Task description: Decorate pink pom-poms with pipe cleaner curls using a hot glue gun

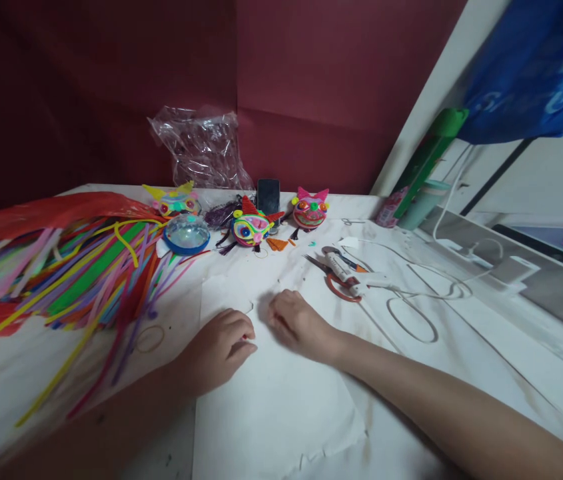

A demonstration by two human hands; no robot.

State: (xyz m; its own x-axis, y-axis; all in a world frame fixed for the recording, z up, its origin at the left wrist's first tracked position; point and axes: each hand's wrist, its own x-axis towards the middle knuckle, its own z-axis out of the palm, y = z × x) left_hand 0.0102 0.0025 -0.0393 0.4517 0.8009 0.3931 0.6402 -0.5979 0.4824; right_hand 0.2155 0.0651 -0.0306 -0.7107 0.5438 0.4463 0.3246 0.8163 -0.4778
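Observation:
My left hand (pixel 222 348) is over the white paper (pixel 271 413), thumb and fingers pinched together. A speck of red shows between its fingertips, too small to name. Curled on the same sheet, to the right, is my right hand (pixel 297 321); whatever its fingers may hold is hidden. The two hands are apart. Behind them stand decorated animal-like heads: a multicoloured one (pixel 251 230) with red horns, a pink one (pixel 310 212) and a yellow-eared one (pixel 174 201). Orange scraps (pixel 277 245) lie by the middle head.
A heap of colourful pipe cleaners (pixel 96 267) covers the left side. A clear dome with a blue rim (pixel 186 237), a phone (pixel 268 197) and a plastic bag (pixel 206 147) are behind. At right lie a white glue gun (pixel 344 268), red-handled scissors (pixel 342 291) and a cord (pixel 414 333).

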